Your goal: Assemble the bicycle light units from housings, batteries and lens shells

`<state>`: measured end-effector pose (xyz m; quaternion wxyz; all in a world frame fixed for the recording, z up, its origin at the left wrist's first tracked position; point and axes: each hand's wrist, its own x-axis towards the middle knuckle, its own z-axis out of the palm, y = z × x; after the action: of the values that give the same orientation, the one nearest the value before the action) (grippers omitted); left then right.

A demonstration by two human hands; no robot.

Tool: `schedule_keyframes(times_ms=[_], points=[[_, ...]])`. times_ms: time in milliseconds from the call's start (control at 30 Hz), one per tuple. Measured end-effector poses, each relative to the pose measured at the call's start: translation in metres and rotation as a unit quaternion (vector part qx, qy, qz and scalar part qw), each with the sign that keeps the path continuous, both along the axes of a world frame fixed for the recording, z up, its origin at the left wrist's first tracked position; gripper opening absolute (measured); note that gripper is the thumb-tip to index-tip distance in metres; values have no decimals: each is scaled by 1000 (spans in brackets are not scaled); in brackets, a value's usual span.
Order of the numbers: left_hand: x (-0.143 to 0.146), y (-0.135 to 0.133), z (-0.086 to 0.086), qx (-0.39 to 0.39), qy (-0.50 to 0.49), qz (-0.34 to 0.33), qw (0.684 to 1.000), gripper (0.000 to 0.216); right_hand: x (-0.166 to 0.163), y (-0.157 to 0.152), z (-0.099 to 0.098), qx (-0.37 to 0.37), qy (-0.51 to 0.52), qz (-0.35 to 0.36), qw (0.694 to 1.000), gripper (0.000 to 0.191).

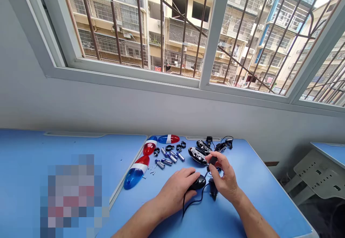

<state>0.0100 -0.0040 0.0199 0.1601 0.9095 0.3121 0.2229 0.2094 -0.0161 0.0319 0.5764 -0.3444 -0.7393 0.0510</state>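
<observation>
My left hand [176, 188] is closed over a black oval housing [198, 182] lying on the blue table [250, 198]; a black cable [192, 202] trails from it toward me. My right hand [225, 177] pinches a small black switch piece [212, 160] on a wire, just above the table. Another small black part [212, 189] lies under the right palm. Right behind the hands lie two open black housings with circuit boards [198, 154] and more black wired parts [223, 145].
Red-white-blue lens covers [137, 171] [150, 146] [168, 138] lie left of the hands, with several small batteries [168, 158], black clamp rings [178, 146] and tiny screws [151, 170]. A second blue table [24, 151] adjoins on the left. A barred window runs behind; a grey seat [318, 175] stands right.
</observation>
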Motion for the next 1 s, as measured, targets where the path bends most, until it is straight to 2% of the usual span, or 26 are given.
schedule_keyframes(times_ms=[233, 533, 1000], points=[[1, -1, 3, -10, 17, 5, 1000, 37, 2, 1, 2, 1, -12, 16, 1000, 42], [1, 0, 1, -5, 9, 4, 1000, 35, 1, 1, 2, -13, 9, -16, 1000, 38], [0, 7, -14, 4, -8, 31, 999, 34, 3, 0, 5, -17, 12, 0, 1000, 31]])
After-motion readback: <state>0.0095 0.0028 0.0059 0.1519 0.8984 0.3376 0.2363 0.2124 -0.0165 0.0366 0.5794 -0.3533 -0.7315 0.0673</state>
